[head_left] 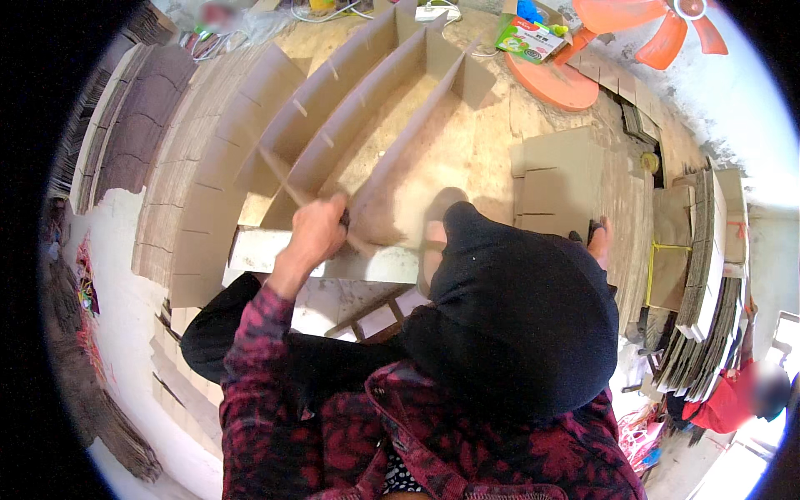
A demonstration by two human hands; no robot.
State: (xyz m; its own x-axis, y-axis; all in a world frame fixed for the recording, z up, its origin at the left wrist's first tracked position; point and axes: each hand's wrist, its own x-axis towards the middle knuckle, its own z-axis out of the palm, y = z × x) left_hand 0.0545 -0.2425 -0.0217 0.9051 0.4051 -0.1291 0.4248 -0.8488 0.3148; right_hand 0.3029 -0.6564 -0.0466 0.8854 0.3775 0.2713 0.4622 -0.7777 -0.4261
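Observation:
My left hand (319, 229) is closed on a slotted cardboard strip (283, 177) that is smeared by motion. It lies across the near ends of several long cardboard dividers (358, 108) standing on edge, and a dark covering shows on one of the fingers. Beyond my black-clad raised knee (517, 308), part of my right hand (601, 242) shows, its dark-tipped fingers apart at a stack of flat cardboard pieces (557, 179). The knee hides the right forearm. Whether the right fingers touch the top piece, I cannot tell.
Tall stacks of slotted cardboard (196, 167) stand close at the left. An orange fan (667, 29) and a green-and-white box (531, 37) sit at the back right. Bundled cardboard (704, 250) stands at the right, near another person in a red top (725, 400).

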